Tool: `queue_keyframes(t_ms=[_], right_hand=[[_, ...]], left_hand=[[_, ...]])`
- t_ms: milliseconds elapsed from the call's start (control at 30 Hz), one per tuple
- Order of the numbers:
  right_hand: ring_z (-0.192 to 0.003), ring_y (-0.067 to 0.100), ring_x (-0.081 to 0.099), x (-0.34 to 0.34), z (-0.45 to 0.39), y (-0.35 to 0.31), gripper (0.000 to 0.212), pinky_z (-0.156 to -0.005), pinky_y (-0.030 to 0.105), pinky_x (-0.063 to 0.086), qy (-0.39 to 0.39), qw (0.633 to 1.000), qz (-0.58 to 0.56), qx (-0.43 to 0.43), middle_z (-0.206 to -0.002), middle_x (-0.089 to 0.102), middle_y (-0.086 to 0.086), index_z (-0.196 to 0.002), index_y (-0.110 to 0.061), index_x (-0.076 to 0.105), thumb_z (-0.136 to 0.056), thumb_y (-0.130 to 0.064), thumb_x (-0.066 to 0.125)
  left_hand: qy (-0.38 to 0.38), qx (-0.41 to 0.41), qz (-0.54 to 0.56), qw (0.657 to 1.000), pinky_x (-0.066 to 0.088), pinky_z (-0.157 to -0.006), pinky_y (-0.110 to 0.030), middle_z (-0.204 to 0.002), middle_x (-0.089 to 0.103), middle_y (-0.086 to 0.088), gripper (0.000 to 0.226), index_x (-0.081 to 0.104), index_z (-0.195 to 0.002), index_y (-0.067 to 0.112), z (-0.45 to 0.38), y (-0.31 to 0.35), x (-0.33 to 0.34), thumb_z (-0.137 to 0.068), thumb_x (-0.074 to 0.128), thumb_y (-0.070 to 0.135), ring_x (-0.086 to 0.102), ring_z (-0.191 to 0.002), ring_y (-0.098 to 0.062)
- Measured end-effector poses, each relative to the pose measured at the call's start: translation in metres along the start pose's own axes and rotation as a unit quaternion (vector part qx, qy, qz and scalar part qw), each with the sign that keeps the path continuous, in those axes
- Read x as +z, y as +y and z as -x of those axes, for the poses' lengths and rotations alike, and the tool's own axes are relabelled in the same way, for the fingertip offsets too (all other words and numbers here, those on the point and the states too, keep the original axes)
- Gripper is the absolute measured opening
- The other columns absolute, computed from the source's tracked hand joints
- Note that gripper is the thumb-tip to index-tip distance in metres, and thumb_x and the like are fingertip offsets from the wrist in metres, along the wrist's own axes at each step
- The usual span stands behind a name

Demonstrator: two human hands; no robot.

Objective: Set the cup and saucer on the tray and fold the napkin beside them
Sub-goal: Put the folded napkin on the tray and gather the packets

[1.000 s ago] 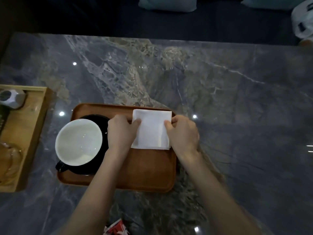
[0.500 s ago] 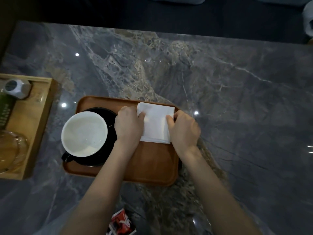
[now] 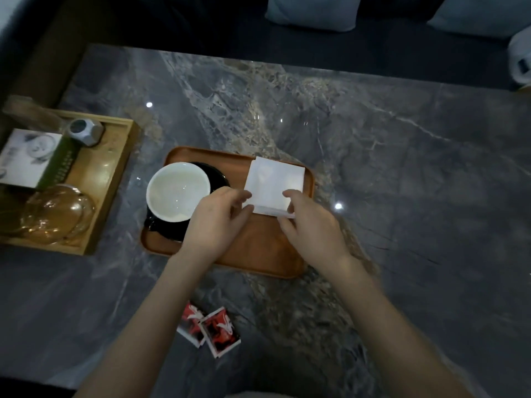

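A brown wooden tray [image 3: 258, 254] lies on the grey marble table. On its left part stands a cup [image 3: 178, 191], white inside, on a black saucer [image 3: 219, 175]. To the right of them a folded white napkin [image 3: 274, 182] lies on the tray's far right part. My left hand [image 3: 218, 222] pinches the napkin's near left corner. My right hand [image 3: 311, 228] holds the near right edge, thumb on top. The near edge shows stacked layers, slightly raised.
A light wooden tray [image 3: 115, 179] at the left holds a glass teapot [image 3: 54, 214], a box [image 3: 31, 156] and a grey faceted object [image 3: 84, 132]. Two red sachets [image 3: 209, 328] lie near the table's front edge. Cushions sit beyond the far edge.
Both hands have slid from the napkin's sides back to its near edge. The napkin, cup and saucer stay in place on the tray. The camera has pulled back.
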State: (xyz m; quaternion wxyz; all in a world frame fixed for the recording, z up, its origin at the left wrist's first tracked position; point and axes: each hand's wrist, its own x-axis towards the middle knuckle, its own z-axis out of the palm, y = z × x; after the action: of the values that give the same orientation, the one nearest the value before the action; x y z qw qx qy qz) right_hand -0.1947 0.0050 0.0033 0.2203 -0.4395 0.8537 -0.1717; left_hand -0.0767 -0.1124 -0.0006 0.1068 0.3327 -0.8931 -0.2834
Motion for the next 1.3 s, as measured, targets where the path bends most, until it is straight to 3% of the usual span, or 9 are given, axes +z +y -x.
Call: queue_keyframes(t_ms=[100,200,367,467,567,733,967,1133,1300], right_hand=[[-0.111,0.024,0.054,0.005,0.021,-0.010,0.039,-0.088,0.037,0.047,-0.038,0.996,0.047,-0.057,-0.124,0.056,0.005,-0.131,-0.017,0.040,-0.094,-0.028,0.046],[-0.112,0.028,0.051,0.022,0.045,-0.014,0.036,-0.091,0.040,0.045,-0.063,0.986,0.094,-0.124,-0.122,0.056,0.010,-0.126,-0.011,0.046,-0.094,-0.025,0.047],[-0.080,0.029,0.063,0.066,0.085,-0.020,0.027,-0.063,0.035,0.053,-0.019,0.971,0.109,-0.213,-0.089,0.068,0.009,-0.098,-0.007,0.064,-0.074,-0.019,0.068],[-0.086,0.025,0.064,0.091,0.102,-0.027,0.031,-0.067,0.031,0.053,-0.016,0.967,0.117,-0.226,-0.095,0.069,0.005,-0.098,-0.011,0.066,-0.070,-0.024,0.072],[-0.100,0.028,0.063,0.114,0.116,-0.032,0.040,-0.084,0.037,0.052,-0.018,0.972,0.123,-0.198,-0.108,0.067,0.008,-0.108,-0.008,0.064,-0.075,-0.030,0.066],[-0.132,0.033,0.036,0.137,0.131,-0.036,0.063,-0.108,0.044,0.029,-0.039,0.987,0.116,-0.103,-0.140,0.045,0.016,-0.133,-0.001,0.043,-0.087,-0.043,0.054],[-0.124,0.031,0.044,0.149,0.137,-0.039,0.042,-0.102,0.043,0.035,0.003,0.996,0.045,-0.074,-0.130,0.054,0.011,-0.114,-0.007,0.060,-0.081,-0.032,0.066],[-0.110,0.024,0.050,0.143,0.135,-0.041,0.029,-0.093,0.035,0.036,-0.012,0.999,-0.023,-0.042,-0.112,0.061,0.003,-0.107,-0.017,0.059,-0.080,-0.025,0.066],[-0.094,0.024,0.065,0.132,0.128,-0.033,0.020,-0.080,0.039,0.051,-0.048,0.991,-0.127,0.019,-0.098,0.072,0.005,-0.103,-0.017,0.063,-0.084,-0.016,0.062]], left_hand=[[0.022,-0.001,0.014,1.000,0.045,-0.074,-0.021,-0.093,0.070,-0.007,0.019,0.068,-0.101,0.008,0.033,-0.007,-0.012,-0.083,0.065,0.013,0.064,-0.082,-0.017],[0.039,-0.015,0.008,0.999,0.051,-0.075,-0.028,-0.094,0.070,-0.008,0.018,0.069,-0.097,0.007,0.073,-0.017,-0.015,-0.081,0.065,0.015,0.066,-0.083,-0.021],[0.041,-0.077,-0.032,0.996,0.049,-0.077,-0.029,-0.097,0.070,-0.008,0.014,0.072,-0.093,0.008,0.141,-0.050,0.002,-0.079,0.069,0.009,0.065,-0.090,-0.025],[0.032,-0.124,-0.047,0.991,0.046,-0.088,-0.033,-0.110,0.067,-0.012,0.025,0.069,-0.105,0.006,0.174,-0.069,0.015,-0.080,0.068,0.011,0.061,-0.103,-0.030],[0.011,-0.149,-0.066,0.987,0.037,-0.102,-0.041,-0.129,0.055,-0.020,0.049,0.055,-0.123,-0.001,0.195,-0.084,0.025,-0.081,0.067,0.020,0.050,-0.120,-0.035],[-0.001,-0.182,-0.062,0.981,0.033,-0.108,-0.048,-0.141,0.043,-0.020,0.061,0.047,-0.130,-0.001,0.207,-0.090,0.037,-0.083,0.054,0.037,0.038,-0.132,-0.035],[0.029,-0.213,0.045,0.975,0.010,-0.115,-0.046,-0.150,0.031,-0.013,0.048,0.052,-0.129,0.009,0.203,-0.085,0.040,-0.084,0.065,0.019,0.019,-0.141,-0.027],[0.042,-0.242,0.018,0.969,0.027,-0.111,-0.045,-0.139,0.046,-0.013,0.039,0.062,-0.115,0.009,0.191,-0.078,0.039,-0.077,0.070,0.013,0.034,-0.133,-0.029],[0.035,-0.274,0.032,0.961,0.045,-0.081,-0.035,-0.098,0.066,-0.011,0.020,0.065,-0.091,0.009,0.180,-0.064,0.036,-0.073,0.072,0.009,0.057,-0.095,-0.027]])
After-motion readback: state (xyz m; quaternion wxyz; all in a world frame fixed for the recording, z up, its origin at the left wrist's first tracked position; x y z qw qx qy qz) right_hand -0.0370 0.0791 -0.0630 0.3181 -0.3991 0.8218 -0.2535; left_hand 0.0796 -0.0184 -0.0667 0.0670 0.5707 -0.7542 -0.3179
